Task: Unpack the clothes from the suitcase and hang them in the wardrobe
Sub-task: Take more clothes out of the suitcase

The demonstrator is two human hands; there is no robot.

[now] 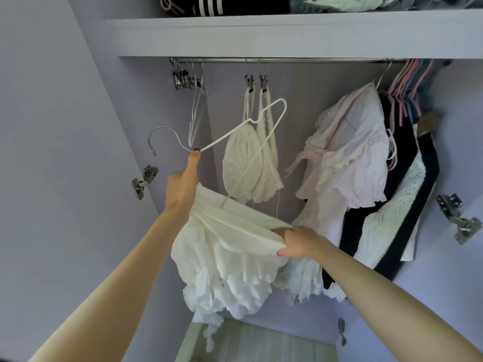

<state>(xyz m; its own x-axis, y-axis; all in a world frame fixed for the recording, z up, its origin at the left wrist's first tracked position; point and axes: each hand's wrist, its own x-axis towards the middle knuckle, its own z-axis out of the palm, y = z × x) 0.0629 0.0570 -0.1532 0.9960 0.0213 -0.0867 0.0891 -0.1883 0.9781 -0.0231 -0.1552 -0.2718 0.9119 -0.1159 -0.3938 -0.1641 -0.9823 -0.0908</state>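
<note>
— What's closest to us?

— Two bare forearms reaching up into the wardrobe. The left hand (183, 184) is raised, its fingers curled round the neck of a white hanger (235, 131) just below the metal hook, and it also seems to bunch one end of the white ruffled garment (227, 257) against the palm. The hanger is tilted, hook pointing left, well below the rail.

— And the other hand?

— The right hand (300, 244) sits lower and to the right, thumb and fingers pinching the garment's smooth waistband. The two hands are apart, with the band stretched between them and the frills hanging down beneath.

— Is it on the hanger yet?

— Partly, perhaps. The hanger's lower end disappears behind the top of the cloth; I cannot tell whether it is threaded through.

— What is already hung?

— On the rail (287, 60), a pale cream top (248, 163) dangles by its straps from two metal clips in the middle. To the right a pink frilled blouse (350, 152) hangs, touching dark clothes (402, 163) and a white knit piece (386, 218) beside it. Spare clip hangers (187, 79) are bunched at the rail's left end, pink and blue ones (407, 84) at the far right.

— Above?

— A shelf (261, 35) with folded clothing.
</note>
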